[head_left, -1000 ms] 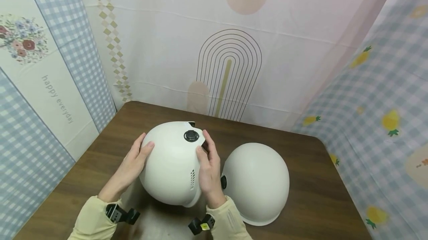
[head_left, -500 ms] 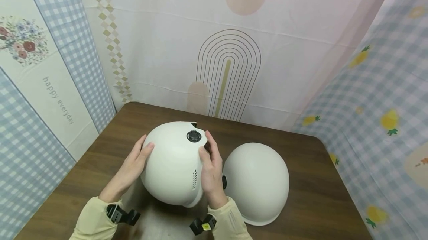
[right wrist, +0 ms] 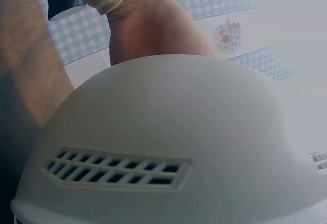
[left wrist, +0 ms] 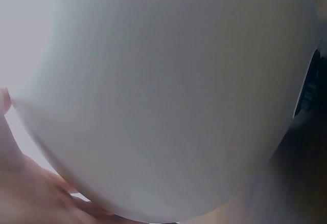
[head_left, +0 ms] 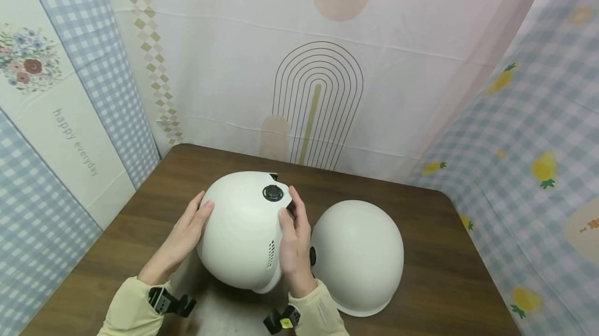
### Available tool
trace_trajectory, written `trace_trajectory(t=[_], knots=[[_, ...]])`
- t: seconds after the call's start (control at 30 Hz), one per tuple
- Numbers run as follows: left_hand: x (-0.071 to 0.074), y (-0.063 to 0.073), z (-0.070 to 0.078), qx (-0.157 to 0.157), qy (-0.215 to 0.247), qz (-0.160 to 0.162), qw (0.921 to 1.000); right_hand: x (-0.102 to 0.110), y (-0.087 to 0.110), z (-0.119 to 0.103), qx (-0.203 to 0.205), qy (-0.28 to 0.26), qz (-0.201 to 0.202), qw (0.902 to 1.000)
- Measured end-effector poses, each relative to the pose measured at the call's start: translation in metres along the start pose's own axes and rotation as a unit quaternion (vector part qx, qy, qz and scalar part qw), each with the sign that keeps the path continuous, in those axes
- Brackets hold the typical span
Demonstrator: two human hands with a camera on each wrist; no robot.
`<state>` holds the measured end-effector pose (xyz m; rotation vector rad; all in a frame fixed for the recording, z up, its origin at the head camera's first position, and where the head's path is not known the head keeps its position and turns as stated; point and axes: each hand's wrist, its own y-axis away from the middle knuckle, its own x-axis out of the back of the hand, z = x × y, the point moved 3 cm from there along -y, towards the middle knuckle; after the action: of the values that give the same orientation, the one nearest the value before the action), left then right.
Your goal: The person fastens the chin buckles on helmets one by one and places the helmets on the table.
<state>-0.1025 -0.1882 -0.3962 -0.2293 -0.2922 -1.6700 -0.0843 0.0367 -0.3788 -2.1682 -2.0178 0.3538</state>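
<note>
A glossy white helmet [head_left: 238, 227] is held tilted between both hands at the middle of the table, its outer shell facing me. My left hand [head_left: 183, 232] grips its left side, thumb on the shell. On the other side my right hand [head_left: 295, 247] holds the edge near a round black knob [head_left: 273, 193], thumb on the shell and fingers round the rim. A slotted vent [right wrist: 117, 170] shows in the right wrist view, with the left wrist [right wrist: 158, 35] beyond the shell. The helmet's smooth shell [left wrist: 168, 101] fills most of the left wrist view. Its inside is hidden.
A second white helmet [head_left: 360, 258] sits dome up just right of my right hand, a black knob [head_left: 313, 256] on its left side. Both are over a brown wooden table [head_left: 430, 232]. Patterned cloths [head_left: 224, 65] hang behind and at both sides.
The held helmet and the right hand have shifted slightly to the right. Both hands keep their hold, and the second helmet stays in place.
</note>
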Motion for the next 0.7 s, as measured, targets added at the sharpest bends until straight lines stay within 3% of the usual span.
trace_trajectory(t=[0.3,0.7], knots=[[0.0026,-0.0026,0.0019,-0.016,-0.021,0.012,0.9996,-0.0003,0.0027,0.0052,-0.016,-0.018,0.023,0.9994],[0.0049,-0.004,0.001,0.0,-0.014,0.007,0.9999,-0.0033,0.0073,0.0059,0.007,0.005,0.03,0.9995]])
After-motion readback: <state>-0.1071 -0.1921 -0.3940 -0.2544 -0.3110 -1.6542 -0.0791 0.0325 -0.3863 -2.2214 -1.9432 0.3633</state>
